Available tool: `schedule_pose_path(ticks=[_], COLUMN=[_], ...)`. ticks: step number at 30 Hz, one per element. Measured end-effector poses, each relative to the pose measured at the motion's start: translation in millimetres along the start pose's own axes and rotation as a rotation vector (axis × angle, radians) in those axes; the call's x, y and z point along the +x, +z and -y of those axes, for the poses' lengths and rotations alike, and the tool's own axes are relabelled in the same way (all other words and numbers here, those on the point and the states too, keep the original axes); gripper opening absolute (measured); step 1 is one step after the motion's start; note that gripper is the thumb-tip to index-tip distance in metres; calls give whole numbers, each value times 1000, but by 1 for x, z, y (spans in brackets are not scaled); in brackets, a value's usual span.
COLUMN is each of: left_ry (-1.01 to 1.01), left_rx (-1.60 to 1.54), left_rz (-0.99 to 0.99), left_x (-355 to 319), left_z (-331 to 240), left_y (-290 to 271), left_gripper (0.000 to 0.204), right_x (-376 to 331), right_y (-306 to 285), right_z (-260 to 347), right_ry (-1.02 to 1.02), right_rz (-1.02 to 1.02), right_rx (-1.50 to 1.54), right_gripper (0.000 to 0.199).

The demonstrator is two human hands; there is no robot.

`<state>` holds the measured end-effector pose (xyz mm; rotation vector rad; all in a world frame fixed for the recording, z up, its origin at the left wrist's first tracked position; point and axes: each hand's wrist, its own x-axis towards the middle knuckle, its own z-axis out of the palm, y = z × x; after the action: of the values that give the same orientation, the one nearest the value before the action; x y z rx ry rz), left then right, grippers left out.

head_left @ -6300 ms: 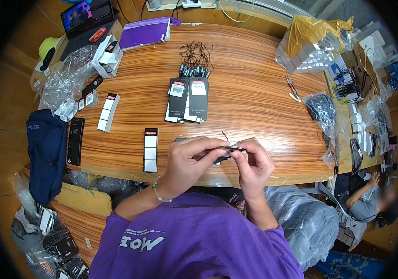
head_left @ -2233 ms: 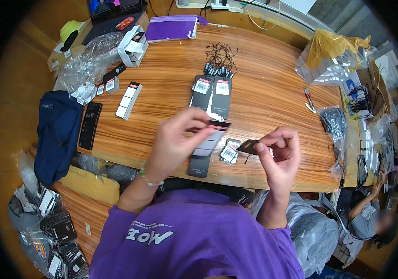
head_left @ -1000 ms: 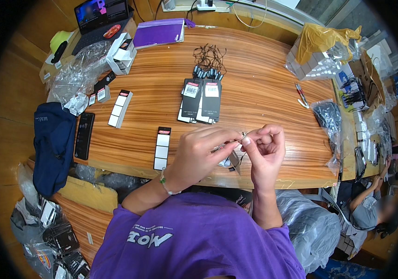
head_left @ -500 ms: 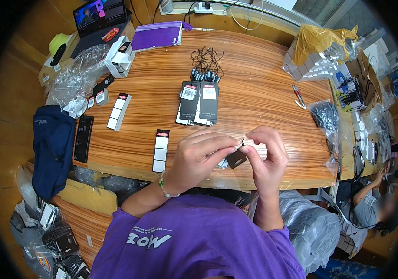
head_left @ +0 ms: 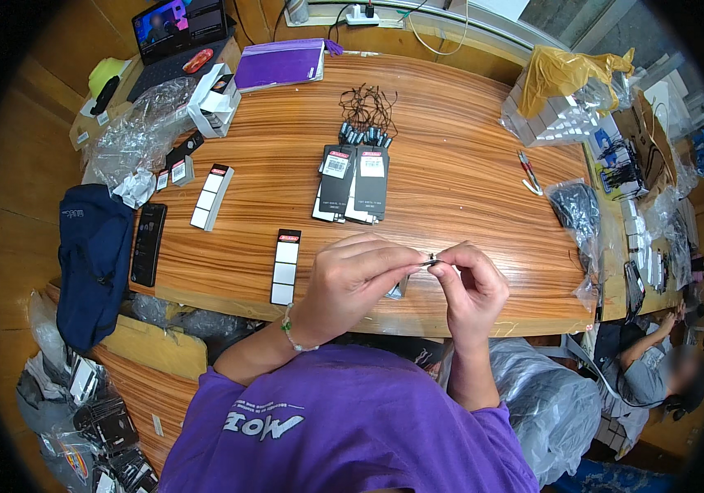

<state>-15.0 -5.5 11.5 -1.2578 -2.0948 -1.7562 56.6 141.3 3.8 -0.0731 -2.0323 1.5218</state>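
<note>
My left hand (head_left: pixel 353 282) and my right hand (head_left: pixel 468 283) meet fingertip to fingertip above the near edge of the wooden table (head_left: pixel 450 181). Between them they pinch a small dark tag fastener (head_left: pixel 432 260). A dark card tag (head_left: pixel 399 287) hangs below the fingers, mostly hidden by my left hand. Two black hang tags (head_left: pixel 353 184) lie side by side further out on the table, with a bundle of black string fasteners (head_left: pixel 367 115) beyond them. A long black and white label strip (head_left: pixel 285 266) lies just left of my left hand.
Another label strip (head_left: pixel 210 195), crumpled clear plastic bags (head_left: pixel 134 135), a small white box (head_left: pixel 216 99), a purple folder (head_left: pixel 279 64) and a laptop (head_left: pixel 181 25) sit at the left and back. Stacked boxes under a yellow bag (head_left: pixel 561 103) stand right. A seated person (head_left: pixel 656 370) is lower right.
My hands came back together after being apart with a tag in each. In the last second they stay joined and shift slightly, fingertips working on the small fastener.
</note>
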Motion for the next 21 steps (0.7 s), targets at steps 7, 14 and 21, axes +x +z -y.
schedule_pose_path(ticks=[7,14,21], left_ry=[-22,128,244], left_rx=[-11,138,225], left_rz=[-26,-14,72], left_x=[-2,-4,-3], left_z=[2,8,13], left_y=[4,5,2], left_gripper=[16,16,15], right_x=[1,6,10], right_y=[0,-7,-10], right_z=[-5,-2,-8], right_ry=[-8,238,275], right_rz=[37,192,16], right_rx=[2,326,877], right_gripper=[11,6,7])
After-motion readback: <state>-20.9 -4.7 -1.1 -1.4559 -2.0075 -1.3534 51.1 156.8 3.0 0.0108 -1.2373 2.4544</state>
